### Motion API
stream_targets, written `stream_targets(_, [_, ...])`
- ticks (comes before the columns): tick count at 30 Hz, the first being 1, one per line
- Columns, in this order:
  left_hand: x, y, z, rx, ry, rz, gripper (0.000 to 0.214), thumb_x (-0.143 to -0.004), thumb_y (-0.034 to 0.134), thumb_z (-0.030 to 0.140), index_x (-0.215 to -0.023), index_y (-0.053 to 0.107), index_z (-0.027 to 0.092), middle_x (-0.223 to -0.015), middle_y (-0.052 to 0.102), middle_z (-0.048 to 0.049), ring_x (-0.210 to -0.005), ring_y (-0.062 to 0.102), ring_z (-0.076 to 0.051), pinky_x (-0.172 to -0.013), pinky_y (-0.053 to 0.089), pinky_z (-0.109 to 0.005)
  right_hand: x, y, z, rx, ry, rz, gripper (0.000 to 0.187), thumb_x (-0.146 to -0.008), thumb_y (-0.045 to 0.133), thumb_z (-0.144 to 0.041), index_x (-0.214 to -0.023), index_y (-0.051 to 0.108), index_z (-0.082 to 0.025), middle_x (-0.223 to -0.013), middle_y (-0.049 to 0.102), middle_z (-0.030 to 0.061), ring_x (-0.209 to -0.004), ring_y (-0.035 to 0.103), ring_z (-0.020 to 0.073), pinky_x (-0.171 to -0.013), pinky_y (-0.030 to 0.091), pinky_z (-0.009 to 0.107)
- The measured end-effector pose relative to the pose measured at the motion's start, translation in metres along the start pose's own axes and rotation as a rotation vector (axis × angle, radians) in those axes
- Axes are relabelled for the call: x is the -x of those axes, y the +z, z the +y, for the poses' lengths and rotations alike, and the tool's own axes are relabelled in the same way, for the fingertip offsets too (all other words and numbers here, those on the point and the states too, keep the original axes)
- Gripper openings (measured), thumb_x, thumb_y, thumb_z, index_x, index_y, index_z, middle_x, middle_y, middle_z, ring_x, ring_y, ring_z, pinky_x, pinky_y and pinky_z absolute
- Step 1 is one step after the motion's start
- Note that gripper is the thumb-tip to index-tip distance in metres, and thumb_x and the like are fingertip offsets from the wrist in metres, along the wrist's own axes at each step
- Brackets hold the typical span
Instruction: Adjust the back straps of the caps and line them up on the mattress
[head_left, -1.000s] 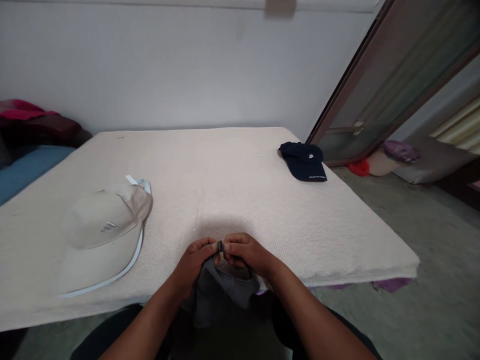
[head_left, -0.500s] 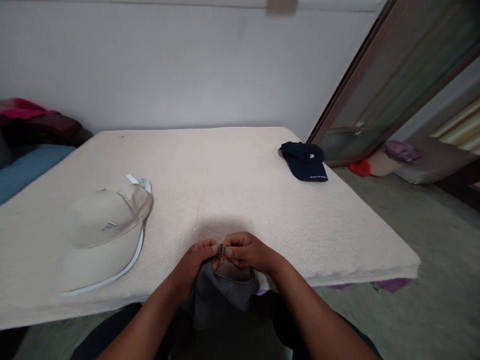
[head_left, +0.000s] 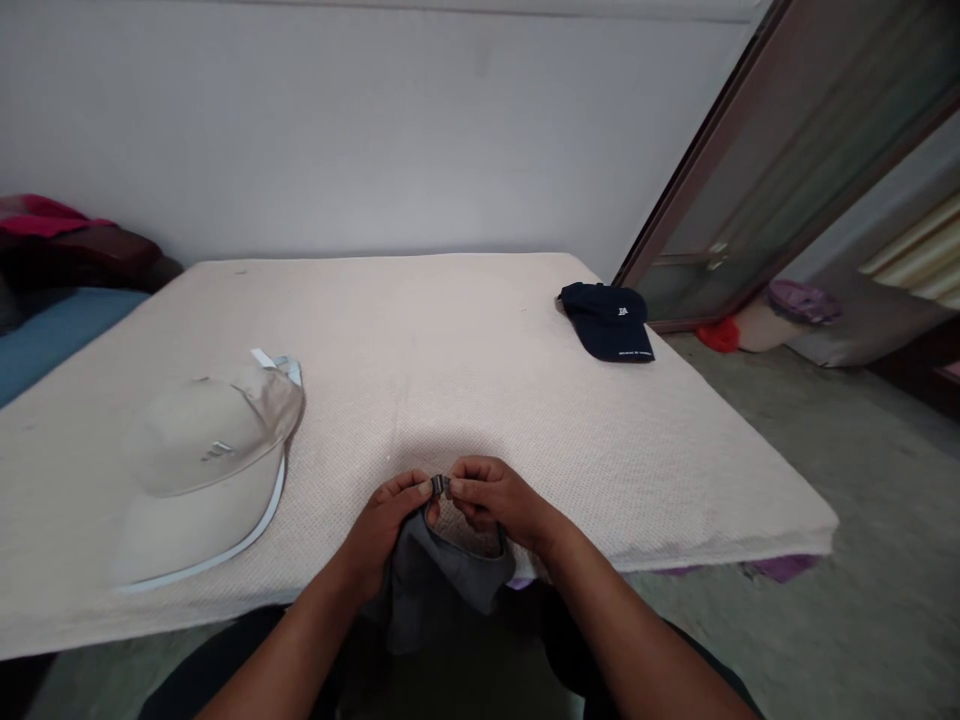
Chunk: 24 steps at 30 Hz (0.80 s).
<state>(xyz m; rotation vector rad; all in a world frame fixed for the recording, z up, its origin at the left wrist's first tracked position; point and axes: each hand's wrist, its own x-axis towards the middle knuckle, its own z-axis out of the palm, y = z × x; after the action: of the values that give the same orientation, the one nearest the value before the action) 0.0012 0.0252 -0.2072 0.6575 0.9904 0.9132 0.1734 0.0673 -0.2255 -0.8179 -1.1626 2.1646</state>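
Note:
Both hands hold a grey cap (head_left: 439, 585) at the near edge of a cream mattress (head_left: 465, 360). My left hand (head_left: 386, 525) pinches the cap's back strap on one side of a small metal buckle (head_left: 439, 486). My right hand (head_left: 491, 500) pinches the strap on the other side of the buckle, fingers closed. The cap's crown hangs down over the mattress edge toward my lap. A beige cap (head_left: 202, 465) with a pale blue brim edge lies on the mattress to the left. A navy cap (head_left: 609, 320) lies at the far right corner.
A white wall stands behind the mattress. A glass door in a brown frame (head_left: 757, 170) leans at the right. Red and blue bedding (head_left: 52, 270) lies at the far left. Concrete floor (head_left: 847, 520) runs along the right, with purple and red items (head_left: 772, 315) near the door.
Both hands have lifted slightly with the strap and buckle; the grey cap has shifted a little with them. The other two caps have not moved.

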Motion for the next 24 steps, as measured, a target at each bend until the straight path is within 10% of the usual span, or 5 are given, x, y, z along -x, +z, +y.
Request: stream_targets(24, [-0.0017, -0.0011, -0.0017, -0.021, -0.075, 0.018, 0.019, -0.070, 0.069, 0.028, -0.063, 0.058, 0.014, -0.050, 0.053, 0.0040, -0.041, 0.042, -0.005, -0.041, 0.030, -0.017, 0.0008, 0.0010, -0.0012, 0.020, 0.000, -0.039, 0.025, -0.073, 0.069, -0.035, -0.082, 0.055, -0.016, -0.053, 0.048, -0.0071, -0.040, 0.032, 0.0032, -0.039, 0.020, 0.017])
